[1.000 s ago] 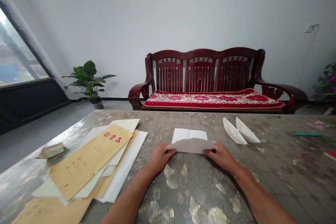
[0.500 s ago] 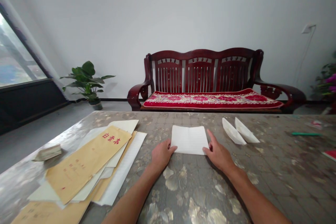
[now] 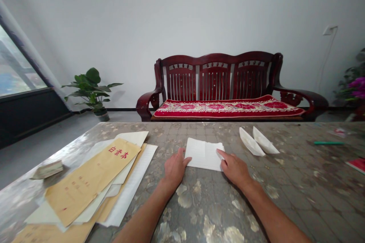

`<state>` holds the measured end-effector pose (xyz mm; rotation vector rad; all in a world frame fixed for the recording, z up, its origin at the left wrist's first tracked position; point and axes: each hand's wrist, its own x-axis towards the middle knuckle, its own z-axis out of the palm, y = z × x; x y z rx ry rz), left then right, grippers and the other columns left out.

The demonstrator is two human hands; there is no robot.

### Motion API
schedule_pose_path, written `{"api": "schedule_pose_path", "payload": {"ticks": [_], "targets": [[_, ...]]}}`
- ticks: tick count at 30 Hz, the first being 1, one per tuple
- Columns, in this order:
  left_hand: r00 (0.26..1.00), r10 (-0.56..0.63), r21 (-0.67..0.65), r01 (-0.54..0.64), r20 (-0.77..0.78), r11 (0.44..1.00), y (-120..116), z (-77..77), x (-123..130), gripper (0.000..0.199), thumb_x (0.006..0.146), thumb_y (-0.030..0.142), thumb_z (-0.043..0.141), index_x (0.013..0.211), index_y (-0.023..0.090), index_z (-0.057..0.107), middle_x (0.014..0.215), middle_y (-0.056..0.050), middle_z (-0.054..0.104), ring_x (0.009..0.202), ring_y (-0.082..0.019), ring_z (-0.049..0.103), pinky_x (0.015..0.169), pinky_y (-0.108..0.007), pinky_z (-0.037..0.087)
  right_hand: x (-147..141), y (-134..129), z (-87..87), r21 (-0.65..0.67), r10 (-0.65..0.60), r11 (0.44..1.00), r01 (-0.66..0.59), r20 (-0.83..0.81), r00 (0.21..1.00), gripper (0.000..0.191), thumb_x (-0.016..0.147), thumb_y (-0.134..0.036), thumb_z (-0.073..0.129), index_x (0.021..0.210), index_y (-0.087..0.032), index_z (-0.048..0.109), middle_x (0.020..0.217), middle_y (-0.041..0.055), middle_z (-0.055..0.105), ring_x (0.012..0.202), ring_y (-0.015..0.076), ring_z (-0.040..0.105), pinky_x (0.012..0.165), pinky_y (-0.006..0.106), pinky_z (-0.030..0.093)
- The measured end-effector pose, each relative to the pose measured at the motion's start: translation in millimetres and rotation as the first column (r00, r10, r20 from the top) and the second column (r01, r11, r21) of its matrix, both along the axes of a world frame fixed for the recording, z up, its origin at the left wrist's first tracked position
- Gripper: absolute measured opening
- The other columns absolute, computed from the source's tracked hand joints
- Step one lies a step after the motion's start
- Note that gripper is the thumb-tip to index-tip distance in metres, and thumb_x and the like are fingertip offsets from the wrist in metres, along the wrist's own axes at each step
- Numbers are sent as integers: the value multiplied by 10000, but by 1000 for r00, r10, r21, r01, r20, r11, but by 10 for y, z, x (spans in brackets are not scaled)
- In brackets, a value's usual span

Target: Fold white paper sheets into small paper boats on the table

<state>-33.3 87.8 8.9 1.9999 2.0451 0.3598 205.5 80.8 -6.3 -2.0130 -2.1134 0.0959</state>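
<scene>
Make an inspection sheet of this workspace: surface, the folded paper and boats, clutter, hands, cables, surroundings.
Surface: mottled grey-gold tabletop, flat.
Job's things: folded white paper lying flat; two white paper boats beyond it, to the right.
Clutter: kraft envelopes, white sheets, small paper bundle, green pen, red booklet.
Hands: left hand against the paper's left edge; right hand with fingertips on its right edge.
Cables: thin white cord below a wall socket.
Surroundings: dark wooden bench, red cushion, potted plant, window.

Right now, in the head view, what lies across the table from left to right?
Small beige folded paper bundle → tan paper envelope → left hand → folded white paper sheet → right hand → two white paper boats → green pen → red booklet
</scene>
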Motion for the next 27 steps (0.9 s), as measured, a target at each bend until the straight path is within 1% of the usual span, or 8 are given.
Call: {"api": "schedule_pose_path", "payload": {"ticks": [5,9,13,20,24,27], "targets": [[999,-30,60,31,-15,998,-19,-55,-30,361,953,334,487,1299,233,467,1040,-80,714,1016,-235,661,791,-302,460,-36,-5,45,-20,6,1000,-5,53,999,489,864,-191,431,1310,-313,589,936,68,718,864,214,650,697,267,425],[997,-31,64,35,-76,997,-2,-74,-4,362,957,330,485,1302,223,471,1011,-92,720,990,-251,671,788,-314,464,-56,5,52,-29,12,1000,-10,98,995,468,852,-186,435,1270,-304,610,923,73,718,857,217,647,690,273,415],[990,-33,51,40,-136,998,15,-55,36,344,956,330,499,1284,229,482,1014,-97,720,972,-244,679,784,-304,464,-68,-1,46,-31,26,999,-22,115,993,452,842,-182,450,1248,-289,617,914,88,712,842,228,645,694,287,419],[981,-68,36,76,-184,996,6,8,63,307,947,316,526,1242,229,516,1001,-90,721,982,-237,678,785,-289,463,-88,-40,41,-17,27,1000,-24,148,989,436,841,-196,472,1242,-284,620,881,86,715,851,231,648,703,292,426],[977,-87,39,96,-195,995,18,-16,58,281,951,313,520,1221,234,526,980,-82,721,960,-229,679,763,-282,461,-96,-52,44,-30,22,999,-17,150,988,440,850,-207,474,1264,-280,606,889,89,718,873,235,653,724,300,428],[978,-96,52,107,-183,993,31,-56,49,266,955,311,511,1209,235,532,994,-73,716,959,-221,671,762,-279,459,-97,-53,43,-67,39,997,-31,116,992,456,857,-201,466,1295,-255,580,921,108,719,928,253,646,762,319,431]]}}
